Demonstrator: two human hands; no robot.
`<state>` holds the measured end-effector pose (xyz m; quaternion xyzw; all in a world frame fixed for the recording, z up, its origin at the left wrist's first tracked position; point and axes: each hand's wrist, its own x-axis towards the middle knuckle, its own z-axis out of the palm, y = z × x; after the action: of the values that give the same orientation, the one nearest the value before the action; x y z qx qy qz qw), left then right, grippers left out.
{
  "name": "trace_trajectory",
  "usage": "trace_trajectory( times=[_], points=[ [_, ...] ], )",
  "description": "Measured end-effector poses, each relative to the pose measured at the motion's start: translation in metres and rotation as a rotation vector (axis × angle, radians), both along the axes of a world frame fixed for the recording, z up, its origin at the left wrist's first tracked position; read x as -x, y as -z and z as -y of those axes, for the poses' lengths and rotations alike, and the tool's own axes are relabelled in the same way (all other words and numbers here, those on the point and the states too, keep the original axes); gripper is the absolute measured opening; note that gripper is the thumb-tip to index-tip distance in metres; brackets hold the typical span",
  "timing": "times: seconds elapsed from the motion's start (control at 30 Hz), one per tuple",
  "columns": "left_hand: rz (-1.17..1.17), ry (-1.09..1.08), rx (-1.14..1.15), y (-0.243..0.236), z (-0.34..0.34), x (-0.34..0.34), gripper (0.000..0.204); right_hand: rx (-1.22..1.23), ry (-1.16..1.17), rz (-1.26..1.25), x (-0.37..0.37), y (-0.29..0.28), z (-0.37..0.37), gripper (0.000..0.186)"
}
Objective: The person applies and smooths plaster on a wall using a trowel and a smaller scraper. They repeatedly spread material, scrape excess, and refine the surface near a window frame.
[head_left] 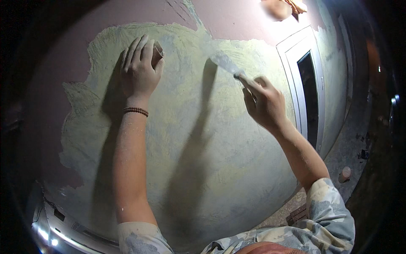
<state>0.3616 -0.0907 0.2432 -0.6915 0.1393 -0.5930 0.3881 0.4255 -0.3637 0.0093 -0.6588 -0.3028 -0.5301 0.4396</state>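
Observation:
My right hand [268, 101] grips a putty knife [226, 63], its index finger stretched along the handle. The broad blade points up and left, close to the patchy wall [237, 152]; whether it touches, I cannot tell. Farther left, my dusty left hand [139, 67] is against the upper wall, its fingers curled over a brown folded piece that looks like sandpaper [157, 53]. The fingers hide much of that piece. Pale yellow-grey filler covers most of the wall, with a ragged edge against pink paint [241, 21].
A white-framed opening [292, 55] with a dark inside is on the right. A blurred skin-toned shape [277, 9] beside orange cloth shows at the top. On the floor at right stands a small pale container [346, 173]. Bright lamps [54, 242] glow at lower left.

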Motion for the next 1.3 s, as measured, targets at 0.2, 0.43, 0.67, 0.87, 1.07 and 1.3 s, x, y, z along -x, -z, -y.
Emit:
trace_trajectory(
  times=[0.2, 0.43, 0.67, 0.87, 1.07, 1.3],
  points=[
    [0.041, 0.012, -0.038, 0.001, -0.001, -0.001, 0.054, 0.001, 0.133, 0.164, -0.018, -0.076, -0.019, 0.033],
    [0.064, 0.024, -0.053, -0.001, 0.011, 0.004, 0.052, 0.074, 0.22, 0.045, -0.007, -0.075, -0.01, 0.029],
    [0.062, 0.018, -0.043, 0.0, 0.009, 0.003, 0.052, 0.02, 0.249, 0.176, -0.009, -0.086, -0.009, 0.028],
    [0.067, -0.011, -0.056, 0.0, 0.009, 0.005, 0.051, 0.152, 0.175, -0.076, -0.002, -0.076, -0.006, 0.032],
    [0.051, 0.052, -0.039, 0.0, 0.007, 0.0, 0.051, -0.021, 0.38, 0.248, -0.016, -0.105, -0.013, 0.027],
    [0.064, 0.029, -0.038, 0.001, 0.008, 0.001, 0.052, 0.189, 0.187, -0.061, 0.001, -0.082, -0.004, 0.033]
  ],
)
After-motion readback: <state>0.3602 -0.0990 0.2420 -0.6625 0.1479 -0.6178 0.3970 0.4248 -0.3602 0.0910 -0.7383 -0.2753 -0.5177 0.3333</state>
